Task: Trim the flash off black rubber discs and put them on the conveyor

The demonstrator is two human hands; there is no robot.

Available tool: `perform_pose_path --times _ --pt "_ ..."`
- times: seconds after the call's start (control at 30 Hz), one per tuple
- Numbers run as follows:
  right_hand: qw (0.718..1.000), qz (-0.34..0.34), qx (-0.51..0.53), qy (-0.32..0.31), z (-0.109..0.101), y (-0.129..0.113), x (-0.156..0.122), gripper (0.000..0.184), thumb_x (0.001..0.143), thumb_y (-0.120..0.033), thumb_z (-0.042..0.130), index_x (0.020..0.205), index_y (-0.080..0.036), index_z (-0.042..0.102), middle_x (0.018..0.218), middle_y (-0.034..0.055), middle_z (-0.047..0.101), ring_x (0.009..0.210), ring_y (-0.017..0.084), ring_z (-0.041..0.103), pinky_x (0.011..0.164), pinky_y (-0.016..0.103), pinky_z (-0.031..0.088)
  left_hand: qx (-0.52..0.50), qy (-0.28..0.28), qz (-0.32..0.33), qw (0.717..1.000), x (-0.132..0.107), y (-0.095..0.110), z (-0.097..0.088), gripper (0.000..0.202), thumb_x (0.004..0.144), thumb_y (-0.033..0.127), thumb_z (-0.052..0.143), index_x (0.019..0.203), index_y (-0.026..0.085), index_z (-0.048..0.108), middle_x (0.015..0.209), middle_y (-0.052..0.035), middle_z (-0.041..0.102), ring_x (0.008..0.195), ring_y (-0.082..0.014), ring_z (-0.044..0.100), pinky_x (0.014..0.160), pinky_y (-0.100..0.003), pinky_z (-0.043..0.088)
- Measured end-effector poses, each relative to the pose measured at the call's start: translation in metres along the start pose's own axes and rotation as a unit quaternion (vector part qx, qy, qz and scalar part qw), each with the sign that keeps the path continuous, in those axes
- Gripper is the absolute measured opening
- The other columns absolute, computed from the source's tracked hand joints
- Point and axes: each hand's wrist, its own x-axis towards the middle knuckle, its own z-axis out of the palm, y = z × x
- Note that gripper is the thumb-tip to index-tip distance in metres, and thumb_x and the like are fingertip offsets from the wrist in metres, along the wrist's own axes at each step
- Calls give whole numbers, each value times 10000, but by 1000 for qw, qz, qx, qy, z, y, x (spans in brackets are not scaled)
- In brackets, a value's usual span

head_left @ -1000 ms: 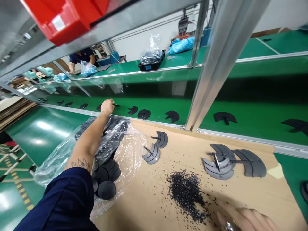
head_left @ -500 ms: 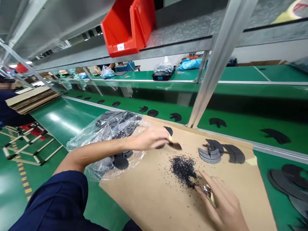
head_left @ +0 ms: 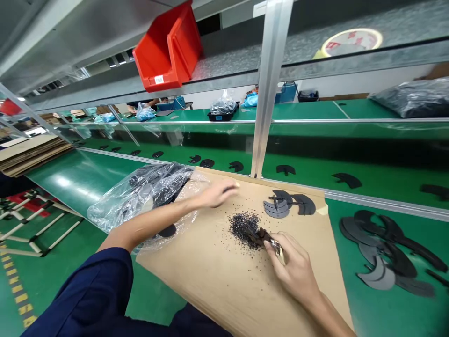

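Note:
My right hand (head_left: 293,267) is shut on a small metal tool (head_left: 277,248), whose tip reaches a dark piece (head_left: 261,237) at the edge of a heap of black granules (head_left: 243,229). Both lie on a cardboard sheet (head_left: 210,276). My left hand (head_left: 219,193) hovers over the sheet's far part with its fingers curled, and I see nothing in it. Beside my left forearm lies a clear plastic bag (head_left: 150,192) full of black parts. Grey and black arc-shaped pieces (head_left: 289,203) lie stacked on the sheet, to the right of both hands.
Green benches run along both sides. A row of black arc-shaped pieces (head_left: 236,166) lies on the far belt behind an aluminium post (head_left: 268,89). More pieces (head_left: 382,252) lie to the right. A red bin (head_left: 166,54) sits on the shelf above, and a person works far down the line.
My left hand has come back from the belt to above the cardboard. My right hand has moved up into the granules with the tool. The view has swung, showing more of the right bench.

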Motion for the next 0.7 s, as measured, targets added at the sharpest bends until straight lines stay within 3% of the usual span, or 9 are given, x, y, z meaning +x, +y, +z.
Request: perform_pose_path --times 0.13,0.2,0.3,0.5,0.7 --pt "1000 -16 -15 -3 2 4 -2 80 986 -234 542 949 -211 610 785 50 654 705 198 609 659 322 490 129 30 -203 970 43 -57 -27 371 1057 368 446 1232 100 634 1361 -218 599 1331 -339 544 1135 -546 433" --pt "1000 -25 -19 -4 2 4 -2 81 980 -221 539 956 -210 615 804 57 671 724 203 625 665 326 495 163 29 -284 944 56 -77 -32 403 1029 412 534 1300 121 598 1368 -176 592 1288 -313 574 1100 -555 469" --pt "999 -35 -24 -10 2 5 -3 87 968 -191 534 964 -208 619 829 64 687 748 208 644 668 327 498 183 18 -352 918 67 -93 -30 427 993 420 617 1325 155 584 1343 -120 605 1205 -262 621 1035 -508 535" --pt "999 -37 -32 -10 3 8 -5 94 964 -182 536 999 -202 621 839 69 690 757 210 649 669 327 503 188 27 -370 910 72 -97 -21 445 992 434 614 1338 156 580 1372 -127 591 1245 -276 599 1070 -529 505" --pt "999 -39 -20 -10 3 9 -2 79 971 -217 545 994 -208 620 792 57 679 700 207 644 641 325 504 185 63 -287 938 65 -88 -33 382 1051 397 442 1250 131 629 1342 -177 618 1297 -326 561 1118 -564 422"
